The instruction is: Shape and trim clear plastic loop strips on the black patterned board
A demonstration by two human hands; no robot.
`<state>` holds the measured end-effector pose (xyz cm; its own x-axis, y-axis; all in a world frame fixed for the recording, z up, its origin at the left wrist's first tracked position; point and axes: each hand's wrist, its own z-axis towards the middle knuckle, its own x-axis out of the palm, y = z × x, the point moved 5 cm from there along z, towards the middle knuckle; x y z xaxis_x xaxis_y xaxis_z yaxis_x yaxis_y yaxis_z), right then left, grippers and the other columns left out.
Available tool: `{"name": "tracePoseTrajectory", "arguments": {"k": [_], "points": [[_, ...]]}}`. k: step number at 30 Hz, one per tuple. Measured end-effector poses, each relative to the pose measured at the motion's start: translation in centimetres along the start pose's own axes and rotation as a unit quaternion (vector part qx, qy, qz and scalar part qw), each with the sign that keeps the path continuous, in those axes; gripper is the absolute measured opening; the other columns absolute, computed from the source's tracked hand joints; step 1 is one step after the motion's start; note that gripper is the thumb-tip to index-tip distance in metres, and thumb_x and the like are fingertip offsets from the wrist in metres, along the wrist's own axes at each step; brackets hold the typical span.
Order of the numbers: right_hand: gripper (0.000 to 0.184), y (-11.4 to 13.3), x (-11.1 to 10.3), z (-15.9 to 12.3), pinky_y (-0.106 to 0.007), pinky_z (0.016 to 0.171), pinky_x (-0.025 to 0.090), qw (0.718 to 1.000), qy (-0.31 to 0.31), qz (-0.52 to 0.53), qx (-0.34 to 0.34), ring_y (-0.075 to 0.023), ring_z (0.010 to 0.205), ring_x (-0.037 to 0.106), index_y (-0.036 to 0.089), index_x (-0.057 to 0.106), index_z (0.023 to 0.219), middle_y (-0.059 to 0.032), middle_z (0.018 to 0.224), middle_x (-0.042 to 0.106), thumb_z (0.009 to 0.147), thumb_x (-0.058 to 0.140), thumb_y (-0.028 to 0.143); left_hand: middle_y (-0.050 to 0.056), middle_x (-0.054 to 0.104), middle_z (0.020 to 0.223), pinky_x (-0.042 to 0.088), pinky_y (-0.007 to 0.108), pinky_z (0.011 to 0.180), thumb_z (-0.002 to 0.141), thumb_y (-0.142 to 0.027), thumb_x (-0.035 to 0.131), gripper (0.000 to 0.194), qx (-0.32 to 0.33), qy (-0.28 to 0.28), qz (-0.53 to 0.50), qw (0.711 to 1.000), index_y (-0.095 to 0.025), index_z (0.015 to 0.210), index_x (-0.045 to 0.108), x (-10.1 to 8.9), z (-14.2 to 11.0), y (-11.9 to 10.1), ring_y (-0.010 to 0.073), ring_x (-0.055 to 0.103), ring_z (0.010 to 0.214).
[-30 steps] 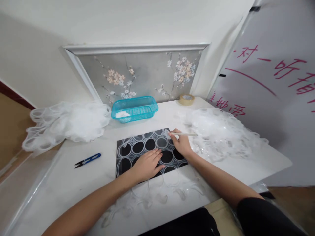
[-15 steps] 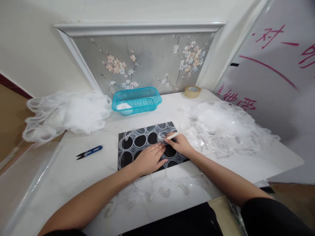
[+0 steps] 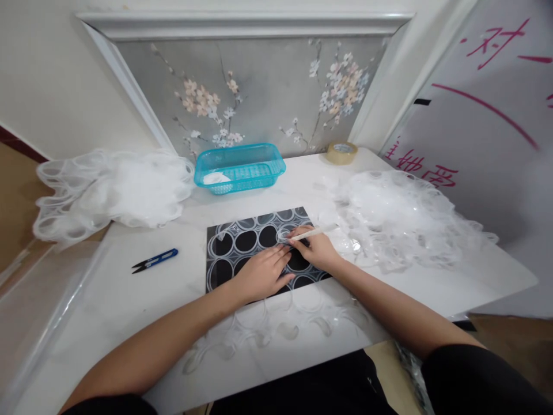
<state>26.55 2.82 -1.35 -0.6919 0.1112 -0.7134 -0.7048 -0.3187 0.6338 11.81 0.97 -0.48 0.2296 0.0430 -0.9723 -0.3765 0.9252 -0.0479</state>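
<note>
A black board point(image 3: 222, 271) lies on the table with sheer white mesh with ring patterns point(image 3: 245, 264) spread over it. My left hand point(image 3: 266, 271) rests flat on the mesh, fingers stretched out toward the right. Close beside its fingertips, my right hand point(image 3: 314, 246) pinches a slim white pen-like stick point(image 3: 305, 234), its tip low over a ring near the board's upper right. The exact kind of stick is unclear. Past the board's near edge, more of the mesh point(image 3: 259, 337) trails across the table.
Blue thread snips point(image 3: 155, 260) lie at left. A turquoise basket point(image 3: 239, 168) with something white inside and a tape roll point(image 3: 341, 153) stand at the back. Heaps of white mesh sit at left point(image 3: 116, 190) and right point(image 3: 401, 219). A framed floral panel point(image 3: 259, 86) rises behind.
The camera view has shifted slightly, so the scene sits a little higher. The white stick in my right hand now leans flatter. My left hand keeps its place on the mesh.
</note>
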Motion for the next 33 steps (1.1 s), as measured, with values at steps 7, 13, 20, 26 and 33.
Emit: {"name": "tracePoseTrajectory", "arguments": {"k": [7, 13, 20, 26, 33], "points": [[0.016, 1.4, 0.5, -0.6, -0.031, 0.081, 0.047, 0.991, 0.058, -0.108, -0.058, -0.0223, 0.109, 0.053, 0.023, 0.063, 0.094, -0.0074, 0.098, 0.066, 0.089, 0.048, 0.021, 0.017, 0.054, 0.129, 0.041, 0.040, 0.104, 0.093, -0.042, 0.043, 0.047, -0.006, 0.008, -0.016, 1.000, -0.006, 0.121, 0.054, 0.1, 0.0, 0.0, 0.0267, 0.049, 0.123], [0.016, -0.5, -4.5, 1.7, -0.032, 0.071, 0.042, 0.986, -0.053, -0.156, 0.019, -0.0253, 0.090, 0.055, 0.021, 0.058, 0.085, -0.0101, 0.086, 0.062, 0.090, 0.043, 0.022, 0.017, 0.052, 0.131, 0.040, 0.039, 0.104, 0.092, -0.042, 0.044, 0.048, -0.007, 0.007, -0.030, 0.999, -0.005, 0.122, 0.054, 0.1, -0.3, 0.1, 0.0258, 0.047, 0.125], [0.020, -3.2, -6.1, 0.2, -0.035, 0.073, 0.044, 0.988, -0.108, -0.075, 0.078, -0.0246, 0.080, 0.060, 0.020, 0.056, 0.079, -0.0075, 0.081, 0.065, 0.090, 0.043, 0.032, 0.010, 0.057, 0.127, 0.047, 0.033, 0.096, 0.093, -0.043, 0.044, 0.040, -0.021, -0.001, -0.042, 0.999, -0.013, 0.113, 0.060, -2.0, 0.7, 0.7, 0.0205, 0.056, 0.114], [0.022, -3.5, -3.6, -1.5, -0.031, 0.073, 0.050, 0.994, -0.058, 0.053, 0.082, -0.0205, 0.081, 0.066, 0.019, 0.064, 0.084, -0.0044, 0.086, 0.071, 0.088, 0.049, 0.034, 0.012, 0.051, 0.134, 0.038, 0.036, 0.105, 0.091, -0.047, 0.048, 0.049, 0.026, 0.035, -0.034, 0.998, -0.010, 0.122, 0.054, -1.3, 3.5, -0.6, 0.0242, 0.046, 0.125], [0.021, -4.3, -3.5, -1.2, -0.035, 0.084, 0.049, 0.988, -0.046, 0.105, 0.102, -0.0233, 0.091, 0.066, 0.019, 0.068, 0.089, -0.0065, 0.094, 0.072, 0.084, 0.056, 0.034, 0.017, 0.049, 0.134, 0.033, 0.037, 0.108, 0.093, -0.047, 0.043, 0.056, 0.021, 0.071, -0.020, 0.997, -0.003, 0.127, 0.049, 1.1, 4.9, -1.1, 0.0259, 0.044, 0.128]]}}
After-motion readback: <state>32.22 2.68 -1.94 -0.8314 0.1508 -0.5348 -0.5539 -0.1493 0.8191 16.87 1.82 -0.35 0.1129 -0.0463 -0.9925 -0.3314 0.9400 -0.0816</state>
